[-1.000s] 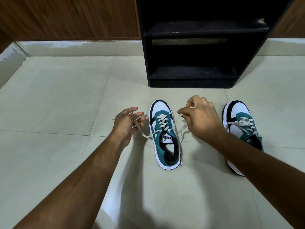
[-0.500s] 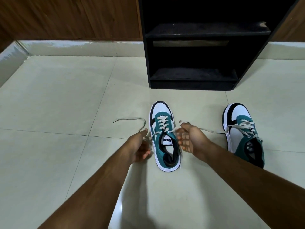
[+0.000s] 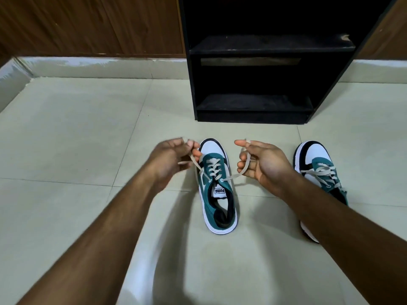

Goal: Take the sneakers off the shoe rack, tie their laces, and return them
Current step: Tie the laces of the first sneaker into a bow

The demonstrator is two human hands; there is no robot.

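The floor [image 3: 66, 139], pale glossy tile w/ thin grout lines, is filling most of the view, w/ a light skirting and dark wood-grain wall panelling [image 3: 88, 25] running behind it. The shoe rack [image 3: 253, 102], a matte black boxy unit w/ two dusty flat shelves, is standing at the back, right of centre; both visible shelves are showing no shoes. Both sneakers are sitting on the floor in front of it, toes toward the rack. The middle sneaker [image 3: 218, 194] is teal and white w/ a black collar, white rubber sole and a label on the tongue; its flat cream laces [image 3: 214, 169] are running criss-cross, untied. The right sneaker [image 3: 317, 164], same colours, is lying well apart, partly hidden by the right forearm.

The left hand [image 3: 169, 159] is pinching one lace end, fingers curled closed on it, slightly blurred. The right hand [image 3: 264, 161] is palm-up, half open, w/ the other lace end looped over its fingers [image 3: 242, 143]; how firmly it is held can't be told.

Vs. 0.5 s ago: both hands are sitting higher and farther apart, nearer the toe, and the lace ends that were trailing on the floor are now lifted taut.
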